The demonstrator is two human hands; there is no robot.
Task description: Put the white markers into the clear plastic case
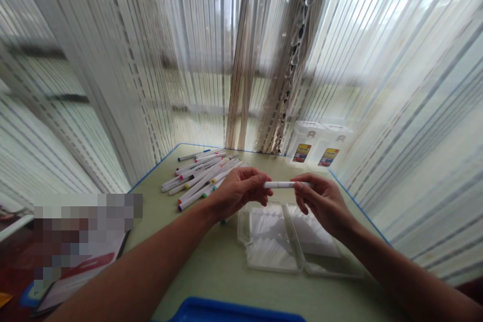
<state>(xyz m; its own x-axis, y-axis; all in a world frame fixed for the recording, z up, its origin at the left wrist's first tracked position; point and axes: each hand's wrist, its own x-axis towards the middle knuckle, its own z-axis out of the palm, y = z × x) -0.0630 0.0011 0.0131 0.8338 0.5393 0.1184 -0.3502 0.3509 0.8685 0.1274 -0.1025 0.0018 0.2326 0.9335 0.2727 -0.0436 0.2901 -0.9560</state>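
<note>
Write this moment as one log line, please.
left hand: holds marker | right hand: holds same marker | table: open case, loose markers

Markers (202,181) block the way left of the left hand (244,188) and an open clear case (269,261) lies below the right hand (320,195), but bare table (211,269) leaves passage nearer the person than the left hand, beside the case.

No text can be read. A yellow-topped label (302,153) is borne by one clear case (300,136), and a matching label (328,157) by the adjacent clear case (332,137); the lettering on both is too small and blurred to be deciphered. The small dark print (291,185) on the held white marker (277,184) is likewise illegible.
</note>
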